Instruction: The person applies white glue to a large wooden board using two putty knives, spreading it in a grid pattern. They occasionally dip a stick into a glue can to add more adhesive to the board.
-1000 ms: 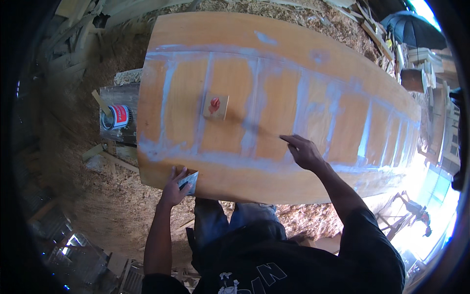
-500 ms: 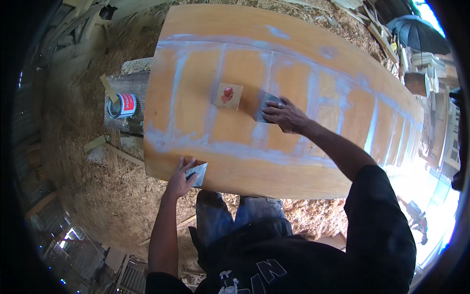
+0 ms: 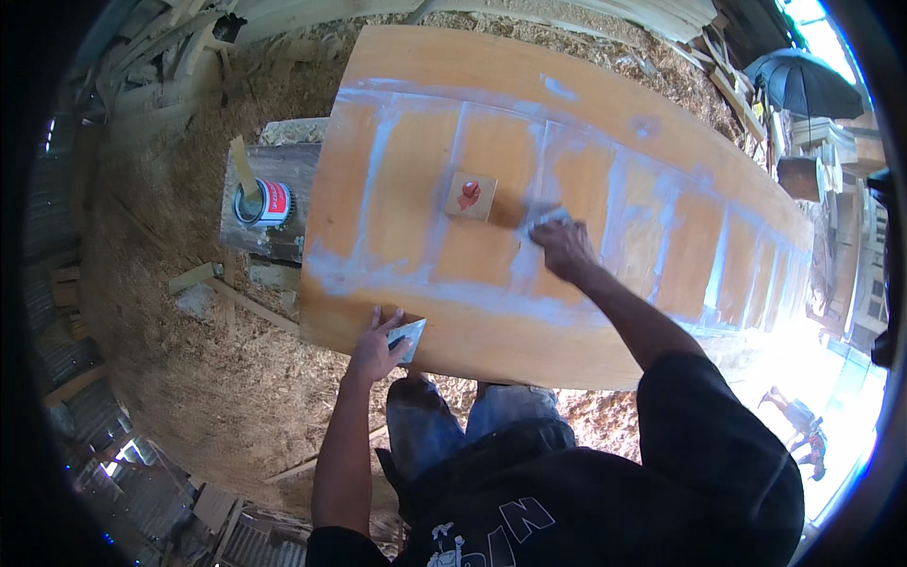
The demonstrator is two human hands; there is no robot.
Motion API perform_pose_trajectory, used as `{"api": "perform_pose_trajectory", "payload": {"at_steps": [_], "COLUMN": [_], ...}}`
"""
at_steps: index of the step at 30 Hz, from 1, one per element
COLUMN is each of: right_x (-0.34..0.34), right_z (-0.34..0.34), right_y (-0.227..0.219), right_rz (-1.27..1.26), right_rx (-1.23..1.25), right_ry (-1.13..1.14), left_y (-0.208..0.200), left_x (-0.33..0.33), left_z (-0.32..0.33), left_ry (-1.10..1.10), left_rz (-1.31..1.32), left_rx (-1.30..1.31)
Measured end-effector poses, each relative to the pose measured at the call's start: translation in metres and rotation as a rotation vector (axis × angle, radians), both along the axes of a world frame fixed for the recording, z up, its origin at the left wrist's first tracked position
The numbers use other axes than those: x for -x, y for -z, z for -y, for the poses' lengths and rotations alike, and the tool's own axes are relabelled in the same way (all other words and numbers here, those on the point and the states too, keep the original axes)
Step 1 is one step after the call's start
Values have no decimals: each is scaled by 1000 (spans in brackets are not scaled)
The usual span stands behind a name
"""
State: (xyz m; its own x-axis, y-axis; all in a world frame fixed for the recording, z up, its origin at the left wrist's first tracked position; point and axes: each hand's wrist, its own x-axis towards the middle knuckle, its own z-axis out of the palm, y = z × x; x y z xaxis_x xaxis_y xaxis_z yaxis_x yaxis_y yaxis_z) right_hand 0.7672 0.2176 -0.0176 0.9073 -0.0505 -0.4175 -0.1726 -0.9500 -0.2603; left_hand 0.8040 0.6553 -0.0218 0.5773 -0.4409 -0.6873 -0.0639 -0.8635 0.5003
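A long orange-brown wooden panel (image 3: 605, 104) with pale whitish filler streaks lies across in front of me. My right hand (image 3: 564, 248) reaches out over its middle, gripping a small flat scraper (image 3: 548, 219) pressed against the panel. Just left of it rests a small square wooden block (image 3: 470, 196) with a red blob on top. My left hand (image 3: 378, 348) rests at the panel's near edge, holding a small grey flat scraper (image 3: 408, 337).
An open can (image 3: 264, 202) with a red label and a stick in it stands on a wooden bench left of the panel. Sawdust and wood scraps cover the ground. A dark umbrella (image 3: 803, 80) and stacked planks sit at the far right.
My right hand moved from the panel's near right area up to the middle beside the small block. The left hand stayed at the near edge.
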Motion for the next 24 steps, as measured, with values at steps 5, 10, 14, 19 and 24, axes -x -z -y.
{"api": "perform_pose_trajectory", "payload": {"at_steps": [5, 10, 14, 19, 24], "right_x": [40, 66, 98, 75, 66], "right_z": [-2, -50, -84, -64, -109], "right_y": [-9, -1, -5, -11, 2], "right_rz": [-40, 164, -78, -124, 151], "right_rx": [9, -8, 19, 44, 85], "right_ry": [-189, -260, -84, 190, 378], "left_y": [2, 8, 10, 8, 7], "left_x": [-6, -1, -4, -6, -6], "left_z": [1, -5, -7, -8, -7], "left_ry": [48, 71, 158, 103, 229], "left_rz": [-1, -12, 7, -23, 23], "left_rx": [74, 100, 110, 103, 86]}}
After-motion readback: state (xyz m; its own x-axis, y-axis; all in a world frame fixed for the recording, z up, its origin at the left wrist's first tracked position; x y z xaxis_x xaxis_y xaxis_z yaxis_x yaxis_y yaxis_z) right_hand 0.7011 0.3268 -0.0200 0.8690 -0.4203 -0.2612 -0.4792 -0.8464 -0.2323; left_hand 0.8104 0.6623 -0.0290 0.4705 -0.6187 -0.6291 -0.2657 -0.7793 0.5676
